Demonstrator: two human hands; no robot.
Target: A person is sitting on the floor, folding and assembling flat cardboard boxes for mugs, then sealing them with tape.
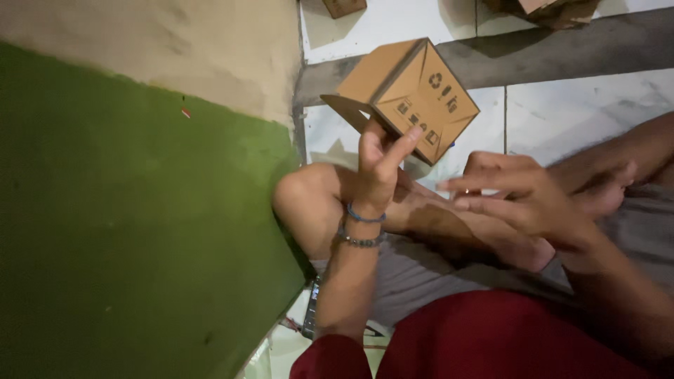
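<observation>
My left hand (378, 165) holds up a small brown cardboard box (411, 95) with black printed symbols on its folded bottom. The thumb and fingers grip its lower edge, and a loose flap sticks out to the left. Two bead bracelets circle that wrist. My right hand (516, 193) hovers just to the right and below the box, fingers spread and pointing left, holding nothing and not touching the box. I sit cross-legged on the floor, my bent knee (309, 203) under the left hand.
A green and beige wall (140, 210) fills the left side, close to my knee. White floor tiles (576, 112) lie ahead. More brown cardboard boxes (554, 10) sit at the top edge. A dark flat object (311, 316) lies by my leg.
</observation>
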